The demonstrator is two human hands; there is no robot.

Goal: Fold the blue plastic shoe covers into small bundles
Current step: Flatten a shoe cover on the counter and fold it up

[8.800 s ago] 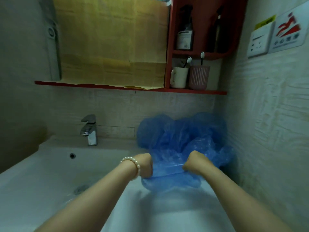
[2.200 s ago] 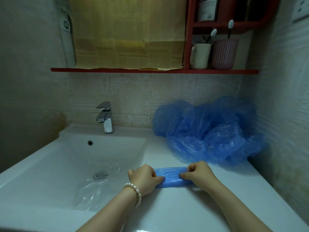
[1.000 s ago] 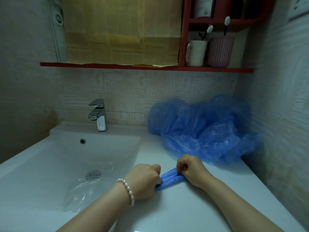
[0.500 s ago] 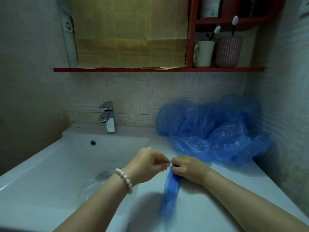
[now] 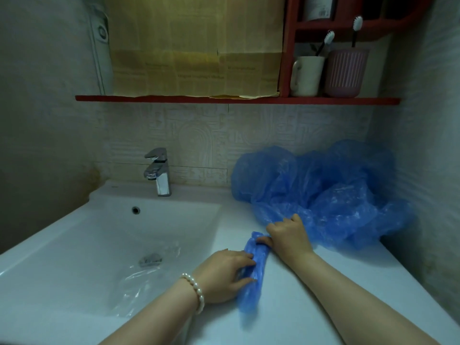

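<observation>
A blue shoe cover (image 5: pixel 252 290), folded into a long narrow strip, lies lengthwise on the white counter (image 5: pixel 286 307) right of the basin. My right hand (image 5: pixel 290 236) pinches the strip's far end with curled fingers and thumb. With fairly straight fingers and thumb, my left hand (image 5: pixel 222 273), a pearl bracelet on its wrist, presses on the strip's middle. A loose pile of blue shoe covers (image 5: pixel 323 195) fills the back right corner, just behind my right hand.
The white sink basin (image 5: pixel 112 245) lies to the left, with a chrome faucet (image 5: pixel 159 173) behind it and a clear plastic sheet (image 5: pixel 144 277) over the drain. A red shelf (image 5: pixel 174 98) above holds a white mug (image 5: pixel 307 75) and a pink cup (image 5: pixel 344 72) with toothbrushes.
Half a second ago both hands held the strip's top end up above the counter. Now the strip lies flat, and my left hand has slid down to its middle.
</observation>
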